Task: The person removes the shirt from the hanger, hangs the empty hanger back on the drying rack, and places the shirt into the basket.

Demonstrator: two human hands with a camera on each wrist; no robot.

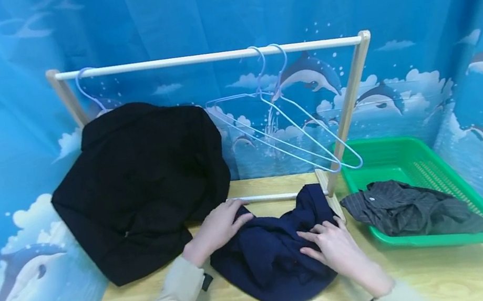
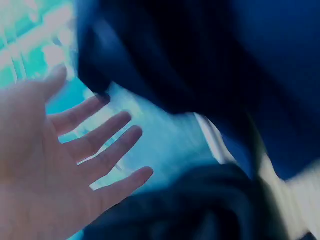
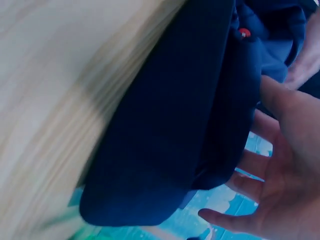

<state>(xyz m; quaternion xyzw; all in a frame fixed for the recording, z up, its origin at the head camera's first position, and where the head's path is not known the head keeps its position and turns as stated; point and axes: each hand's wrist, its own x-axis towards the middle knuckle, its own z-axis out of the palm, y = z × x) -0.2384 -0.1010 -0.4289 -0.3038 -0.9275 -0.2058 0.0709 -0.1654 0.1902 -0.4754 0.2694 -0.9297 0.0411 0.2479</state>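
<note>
A navy blue garment (image 1: 271, 257) lies bunched on the wooden table in front of the rack. At its left upper edge is my left hand (image 1: 218, 229); the left wrist view shows that hand's fingers (image 2: 107, 150) spread and straight beside the cloth. My right hand (image 1: 332, 247) touches the garment's right side with fingers apart. In the right wrist view, the fingers (image 3: 250, 162) stretch along the cloth's edge, some tips hidden behind it. A small red spot like a button (image 3: 244, 33) shows among the folds.
A black garment (image 1: 141, 183) hangs on a hanger at the left of the rack (image 1: 207, 57). Two bare light-blue hangers (image 1: 285, 111) hang toward its right end. Right of the rack, a green basket (image 1: 448, 241) holds a dark grey striped garment (image 1: 415, 212).
</note>
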